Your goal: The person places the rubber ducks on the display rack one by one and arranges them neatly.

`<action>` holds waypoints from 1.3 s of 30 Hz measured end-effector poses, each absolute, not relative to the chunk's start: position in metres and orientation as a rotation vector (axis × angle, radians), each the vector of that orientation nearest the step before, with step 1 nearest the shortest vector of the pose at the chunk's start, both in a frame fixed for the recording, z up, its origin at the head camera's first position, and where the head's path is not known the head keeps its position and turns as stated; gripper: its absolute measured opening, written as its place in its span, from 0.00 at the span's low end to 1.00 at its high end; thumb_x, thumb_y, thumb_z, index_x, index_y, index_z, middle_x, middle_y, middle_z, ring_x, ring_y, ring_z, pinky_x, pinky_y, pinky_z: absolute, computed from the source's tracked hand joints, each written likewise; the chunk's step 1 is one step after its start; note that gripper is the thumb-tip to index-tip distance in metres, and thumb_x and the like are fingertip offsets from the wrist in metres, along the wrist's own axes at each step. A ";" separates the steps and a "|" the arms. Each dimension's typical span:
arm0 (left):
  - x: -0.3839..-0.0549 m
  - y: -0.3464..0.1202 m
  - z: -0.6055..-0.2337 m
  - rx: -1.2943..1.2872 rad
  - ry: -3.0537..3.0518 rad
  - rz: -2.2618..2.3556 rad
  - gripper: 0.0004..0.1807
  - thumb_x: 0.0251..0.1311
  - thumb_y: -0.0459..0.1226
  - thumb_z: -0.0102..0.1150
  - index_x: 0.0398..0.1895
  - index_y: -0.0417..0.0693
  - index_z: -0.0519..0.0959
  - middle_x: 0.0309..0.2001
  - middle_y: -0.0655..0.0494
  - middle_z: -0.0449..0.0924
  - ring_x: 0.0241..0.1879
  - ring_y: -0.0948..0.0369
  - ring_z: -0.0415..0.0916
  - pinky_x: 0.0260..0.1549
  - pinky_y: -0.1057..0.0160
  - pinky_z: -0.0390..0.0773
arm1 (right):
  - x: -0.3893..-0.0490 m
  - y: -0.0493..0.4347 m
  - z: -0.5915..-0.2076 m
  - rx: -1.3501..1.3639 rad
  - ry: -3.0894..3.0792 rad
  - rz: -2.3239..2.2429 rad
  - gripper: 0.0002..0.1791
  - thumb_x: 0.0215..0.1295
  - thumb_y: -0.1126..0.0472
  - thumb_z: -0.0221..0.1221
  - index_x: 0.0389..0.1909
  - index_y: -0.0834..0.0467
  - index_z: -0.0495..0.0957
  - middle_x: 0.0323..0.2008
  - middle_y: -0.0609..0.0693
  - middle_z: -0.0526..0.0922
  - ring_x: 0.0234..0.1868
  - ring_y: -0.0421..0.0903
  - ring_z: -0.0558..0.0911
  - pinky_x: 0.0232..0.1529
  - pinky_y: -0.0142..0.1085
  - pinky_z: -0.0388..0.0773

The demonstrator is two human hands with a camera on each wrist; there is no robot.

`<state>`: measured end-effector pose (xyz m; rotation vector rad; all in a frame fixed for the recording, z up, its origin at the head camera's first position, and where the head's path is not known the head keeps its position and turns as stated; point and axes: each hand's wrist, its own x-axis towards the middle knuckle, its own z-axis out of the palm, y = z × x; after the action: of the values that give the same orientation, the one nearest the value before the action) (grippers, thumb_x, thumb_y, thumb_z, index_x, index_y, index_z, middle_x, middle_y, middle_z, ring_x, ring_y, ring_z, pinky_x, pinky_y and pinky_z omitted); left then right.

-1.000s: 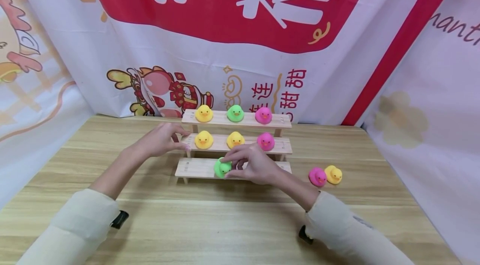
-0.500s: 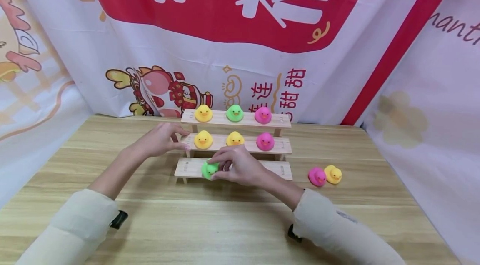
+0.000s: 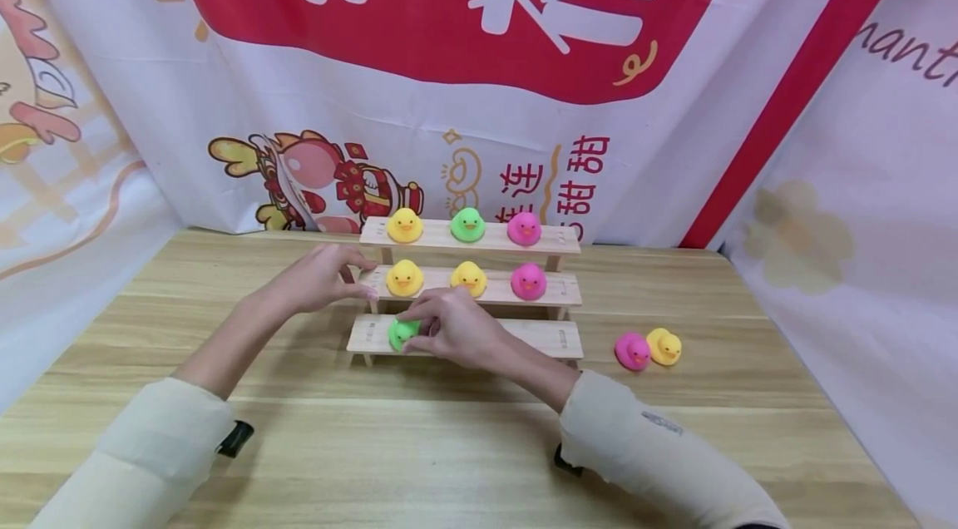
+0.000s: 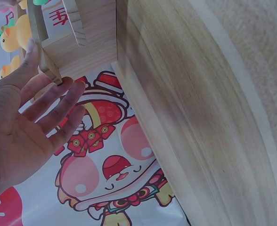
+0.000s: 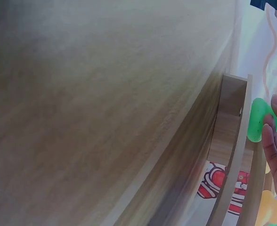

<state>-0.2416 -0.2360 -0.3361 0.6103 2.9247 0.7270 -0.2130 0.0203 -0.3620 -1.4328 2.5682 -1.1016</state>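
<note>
In the head view my right hand (image 3: 458, 329) pinches a green rubber duck (image 3: 402, 334) between thumb and fingers at the left part of the lowest board of a three-step wooden stand (image 3: 524, 335). The right wrist view has this green duck (image 5: 257, 120) with its base at the board. My left hand (image 3: 323, 278) grips the left end of the middle board; in the left wrist view its thumb (image 4: 31, 54) lies on the board's top and the fingers bend under its corner. Two yellow ducks (image 3: 405, 278) and a pink duck (image 3: 528, 282) sit on that middle board.
On the top board stand yellow (image 3: 405, 225), green (image 3: 467, 224) and pink (image 3: 524, 229) ducks. Right of the stand, a pink duck (image 3: 632, 352) and a yellow duck (image 3: 664, 346) sit on the wooden table (image 3: 419, 462). A printed cloth (image 3: 419, 130) hangs behind.
My right hand has moved left along the lowest board with the green duck, from near its middle to near its left end. My left hand keeps its place on the stand.
</note>
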 end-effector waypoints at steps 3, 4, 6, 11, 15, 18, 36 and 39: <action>-0.242 -0.236 -0.337 0.616 2.927 0.728 0.28 0.59 0.43 0.76 0.57 0.33 0.83 0.54 0.36 0.84 0.38 0.56 0.82 0.41 0.54 0.84 | -0.215 0.017 -0.364 -1.414 2.588 -1.094 0.18 0.60 0.62 0.76 0.50 0.63 0.88 0.42 0.54 0.90 0.33 0.36 0.83 0.35 0.23 0.81; -0.242 -0.236 -0.337 0.615 2.927 0.729 0.28 0.59 0.43 0.76 0.57 0.33 0.83 0.54 0.37 0.84 0.38 0.56 0.83 0.41 0.54 0.84 | -0.215 0.017 -0.364 -1.412 2.590 -1.097 0.18 0.60 0.62 0.75 0.49 0.64 0.88 0.42 0.54 0.90 0.33 0.36 0.84 0.35 0.23 0.81; -0.243 -0.236 -0.338 0.617 2.928 0.729 0.28 0.59 0.42 0.76 0.57 0.33 0.83 0.54 0.37 0.84 0.38 0.56 0.82 0.41 0.54 0.84 | -0.216 0.015 -0.365 -1.422 2.592 -1.107 0.18 0.60 0.62 0.76 0.49 0.64 0.88 0.42 0.54 0.90 0.33 0.36 0.84 0.35 0.23 0.81; -0.243 -0.237 -0.338 0.622 2.933 0.731 0.27 0.58 0.41 0.77 0.57 0.33 0.83 0.53 0.38 0.84 0.37 0.57 0.82 0.40 0.55 0.85 | -0.218 0.012 -0.368 -1.452 2.589 -1.148 0.18 0.59 0.63 0.76 0.48 0.66 0.88 0.42 0.56 0.90 0.34 0.39 0.86 0.35 0.22 0.81; -0.244 -0.237 -0.339 0.622 2.931 0.732 0.27 0.58 0.41 0.77 0.57 0.33 0.83 0.53 0.38 0.84 0.37 0.57 0.82 0.40 0.55 0.84 | -0.218 0.010 -0.368 -1.433 2.585 -1.163 0.18 0.58 0.63 0.76 0.48 0.66 0.88 0.42 0.56 0.91 0.34 0.39 0.87 0.35 0.22 0.81; -0.244 -0.237 -0.338 0.622 2.929 0.733 0.27 0.58 0.41 0.76 0.57 0.33 0.83 0.53 0.37 0.84 0.37 0.57 0.82 0.40 0.55 0.84 | -0.218 0.009 -0.367 -1.410 2.583 -1.164 0.18 0.58 0.62 0.76 0.48 0.66 0.88 0.42 0.56 0.90 0.34 0.38 0.87 0.35 0.22 0.81; -0.242 -0.236 -0.337 0.639 2.914 0.755 0.28 0.59 0.43 0.76 0.57 0.32 0.83 0.53 0.35 0.84 0.36 0.57 0.83 0.38 0.56 0.85 | -0.218 0.009 -0.365 -1.348 2.583 -1.116 0.19 0.59 0.63 0.76 0.50 0.65 0.88 0.45 0.56 0.90 0.32 0.36 0.85 0.34 0.22 0.80; -0.242 -0.236 -0.337 0.642 2.913 0.759 0.29 0.59 0.42 0.76 0.57 0.31 0.82 0.53 0.35 0.84 0.35 0.58 0.82 0.36 0.58 0.84 | -0.217 0.009 -0.365 -1.363 2.592 -1.099 0.19 0.59 0.63 0.76 0.50 0.66 0.87 0.46 0.56 0.90 0.32 0.37 0.85 0.34 0.22 0.80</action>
<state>-0.2422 -0.2356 -0.3366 0.6419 2.9126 0.7589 -0.2174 0.0093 -0.3652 -1.3629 2.5922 -1.0990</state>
